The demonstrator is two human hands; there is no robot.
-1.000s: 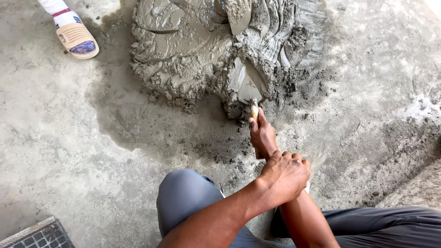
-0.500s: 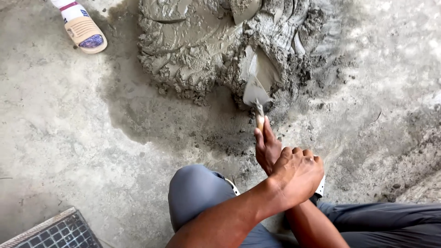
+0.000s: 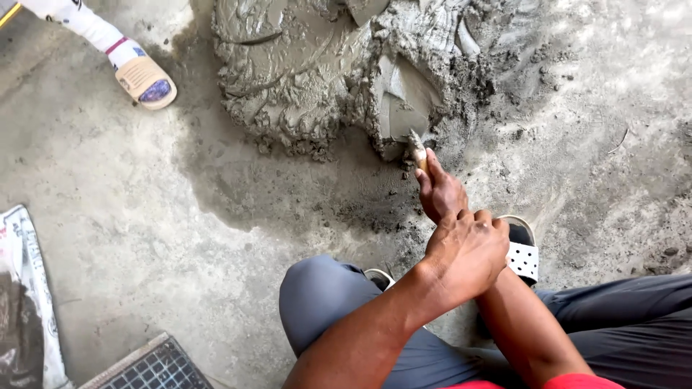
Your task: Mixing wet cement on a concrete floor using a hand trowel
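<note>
Grey trousers [image 3: 324, 302]: nearest the camera, knees bent in a crouch, a red hem at the bottom edge.
Left hand [image 3: 465, 252]: curled shut over the right forearm, gripping it just behind the wrist, as it did a second ago.
Right hand [image 3: 440, 191]: fingers wrapped tight round the wooden handle of the trowel [image 3: 404, 119].
Trowel: blade sunk into the near edge of the wet cement heap [image 3: 310, 65]; half a second ago the blade lay drawn back and plainly visible, now it is pushed further in and partly covered.
Sandal [image 3: 522, 252]: black and white, the person's own, beside the left hand; earlier mostly hidden under the arms.
Floor [image 3: 130, 216]: rough concrete, a dark damp patch spreading from the heap toward the knees.
Grate [image 3: 155, 367]: metal, bottom left.
Bag [image 3: 25, 302]: printed sack at the left edge, new to the view.
Other person's foot [image 3: 144, 79]: tan slipper and white sock, far left of the heap, lower in view than before.
</note>
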